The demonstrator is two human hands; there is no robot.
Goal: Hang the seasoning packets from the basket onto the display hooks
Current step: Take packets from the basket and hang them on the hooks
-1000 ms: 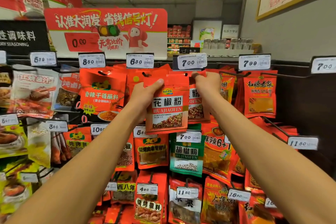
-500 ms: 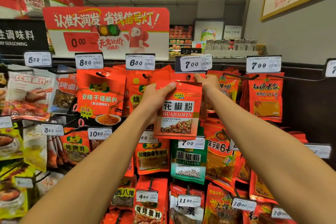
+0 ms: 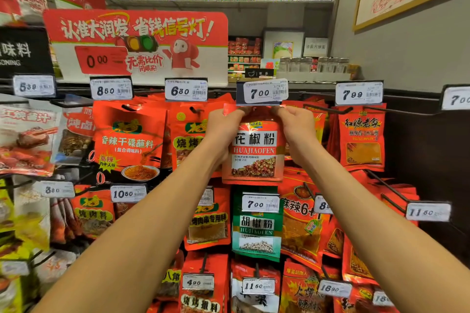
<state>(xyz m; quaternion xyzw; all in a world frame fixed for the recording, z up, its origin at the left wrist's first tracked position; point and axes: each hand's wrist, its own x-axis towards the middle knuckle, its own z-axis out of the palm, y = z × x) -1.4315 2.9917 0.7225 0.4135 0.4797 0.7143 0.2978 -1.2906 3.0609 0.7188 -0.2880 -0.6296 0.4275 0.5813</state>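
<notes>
Hands: two, left (image 3: 223, 124) and right (image 3: 296, 123) | each pinching one orange packet (image 3: 254, 155) (top corners) | under 7.00 tag (image 3: 263, 93)

Red-orange huajiaofen packet (image 3: 254, 152) with white label band, above green hujiaofen packet (image 3: 256, 234)

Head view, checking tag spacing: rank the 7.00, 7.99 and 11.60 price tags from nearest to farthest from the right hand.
1. The 7.00 tag, just above-left of the right hand.
2. The 7.99 tag, up and to the right.
3. The 11.60 tag, far lower right.
</notes>
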